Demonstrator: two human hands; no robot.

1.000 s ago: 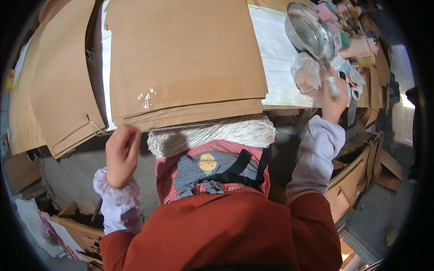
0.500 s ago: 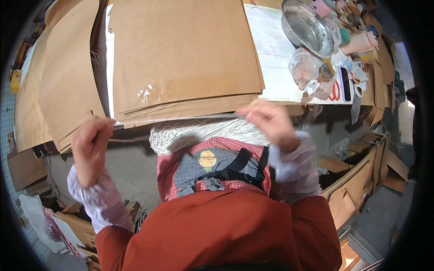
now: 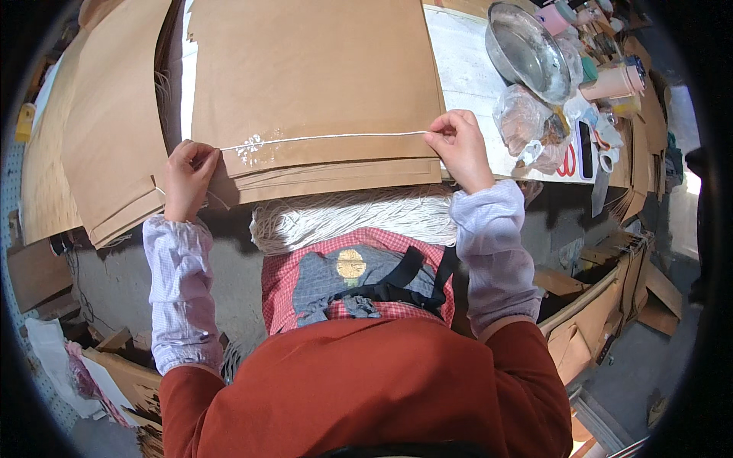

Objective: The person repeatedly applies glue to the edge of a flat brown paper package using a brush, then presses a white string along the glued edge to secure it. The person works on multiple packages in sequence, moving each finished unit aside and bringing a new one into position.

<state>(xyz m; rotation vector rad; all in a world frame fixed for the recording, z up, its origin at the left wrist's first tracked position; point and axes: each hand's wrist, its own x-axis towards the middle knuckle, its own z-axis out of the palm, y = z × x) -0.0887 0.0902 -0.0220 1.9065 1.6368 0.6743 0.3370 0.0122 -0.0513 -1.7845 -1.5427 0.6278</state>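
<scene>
The left hand [image 3: 185, 172] and right hand [image 3: 456, 145] each pinch an end of a white string [image 3: 328, 137] stretched taut over the brown paper stack [image 3: 305, 76] — a slackened pinch might let it drift crooked; the glue smear [image 3: 256, 149] could foul it.

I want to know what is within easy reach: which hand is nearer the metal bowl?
Right. The right hand pinches the string just below and left of the metal bowl; the left hand holds the string's far end, across the brown paper stack.
</scene>
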